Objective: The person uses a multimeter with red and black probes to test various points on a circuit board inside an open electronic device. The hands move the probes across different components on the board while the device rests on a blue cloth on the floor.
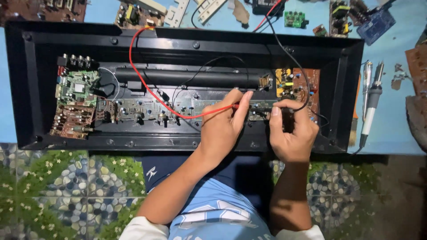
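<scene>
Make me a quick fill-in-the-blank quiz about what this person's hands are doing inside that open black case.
1. The left hand holds a probe with a ____ lead.
2. The right hand holds a probe with a ____ lead.
3. Both probes touch the long circuit board inside the black ____.
4. A soldering iron lies to the case's ____.

Missing words: red; black; case; right

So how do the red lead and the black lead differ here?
The red lead loops wide across the left of the open black casing and ends in the left hand; the black lead drops almost straight to the right hand. The red one shows a probe tip between the fingers; the black one's tip is hidden. Both come over the casing's far edge and meet the long circuit board.
</scene>
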